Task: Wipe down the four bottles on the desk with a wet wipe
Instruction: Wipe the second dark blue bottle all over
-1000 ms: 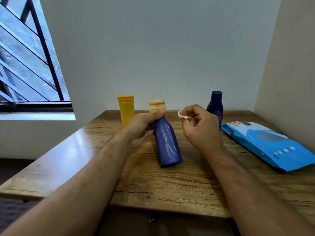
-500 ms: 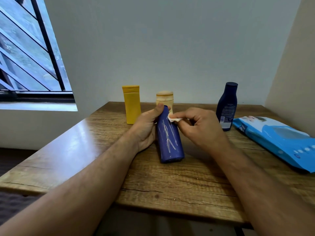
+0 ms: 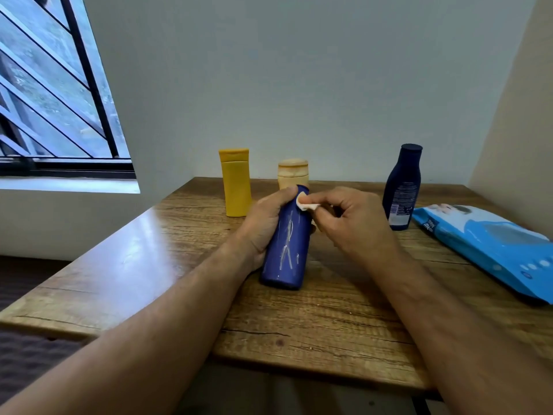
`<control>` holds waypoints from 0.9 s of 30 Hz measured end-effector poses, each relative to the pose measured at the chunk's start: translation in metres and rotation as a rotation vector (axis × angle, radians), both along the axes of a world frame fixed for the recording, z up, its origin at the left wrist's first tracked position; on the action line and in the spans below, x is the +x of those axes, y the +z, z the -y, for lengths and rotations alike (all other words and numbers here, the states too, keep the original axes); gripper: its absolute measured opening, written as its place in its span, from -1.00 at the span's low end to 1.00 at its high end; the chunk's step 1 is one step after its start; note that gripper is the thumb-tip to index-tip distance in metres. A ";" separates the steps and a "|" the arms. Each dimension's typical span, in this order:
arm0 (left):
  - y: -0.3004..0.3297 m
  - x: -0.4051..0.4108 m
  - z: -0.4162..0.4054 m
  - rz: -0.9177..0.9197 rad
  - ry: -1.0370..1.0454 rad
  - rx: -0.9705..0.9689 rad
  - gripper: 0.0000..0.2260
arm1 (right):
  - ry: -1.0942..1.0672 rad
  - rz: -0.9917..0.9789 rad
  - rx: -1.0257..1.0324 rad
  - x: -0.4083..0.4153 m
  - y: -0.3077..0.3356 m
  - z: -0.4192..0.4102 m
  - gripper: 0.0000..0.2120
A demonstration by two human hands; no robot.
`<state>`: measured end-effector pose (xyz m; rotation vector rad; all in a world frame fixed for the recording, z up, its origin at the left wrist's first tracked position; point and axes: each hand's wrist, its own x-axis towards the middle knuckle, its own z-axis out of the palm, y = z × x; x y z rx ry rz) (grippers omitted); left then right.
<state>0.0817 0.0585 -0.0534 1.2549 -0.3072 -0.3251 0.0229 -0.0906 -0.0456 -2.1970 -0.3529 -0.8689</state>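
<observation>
The left hand (image 3: 263,226) grips a tall blue plastic bottle (image 3: 287,244) standing tilted on the wooden desk (image 3: 314,319). The right hand (image 3: 350,217) pinches a small folded white wet wipe (image 3: 303,202) against the bottle's top.

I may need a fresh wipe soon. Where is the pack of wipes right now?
In the head view, the pack of wipes lies flat at the right side of the desk, just right of the dark blue bottle.
</observation>
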 end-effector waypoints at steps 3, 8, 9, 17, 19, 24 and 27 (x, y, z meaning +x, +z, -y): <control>0.003 -0.002 -0.002 -0.016 0.089 -0.035 -0.71 | 0.134 -0.133 -0.044 -0.008 0.001 -0.002 -0.86; 0.006 0.001 -0.007 -0.065 0.157 -0.124 -0.65 | 0.213 -0.298 -0.032 -0.019 0.002 -0.014 -0.87; 0.006 0.000 -0.006 -0.078 0.121 -0.134 -0.66 | 0.181 -0.227 -0.006 -0.017 0.002 -0.016 -0.86; 0.007 -0.007 -0.001 -0.037 0.064 -0.184 -0.76 | 0.059 -0.024 0.032 -0.004 0.001 -0.013 -0.85; 0.008 -0.005 -0.003 -0.068 0.096 -0.213 -0.71 | 0.172 -0.213 -0.044 -0.013 0.001 -0.016 -0.90; 0.008 -0.001 -0.004 -0.113 0.116 -0.239 -0.65 | 0.244 -0.352 -0.061 -0.018 0.002 -0.021 -0.90; 0.008 -0.006 -0.004 -0.116 0.060 -0.291 -0.65 | 0.171 -0.208 -0.017 -0.017 0.000 -0.021 -0.89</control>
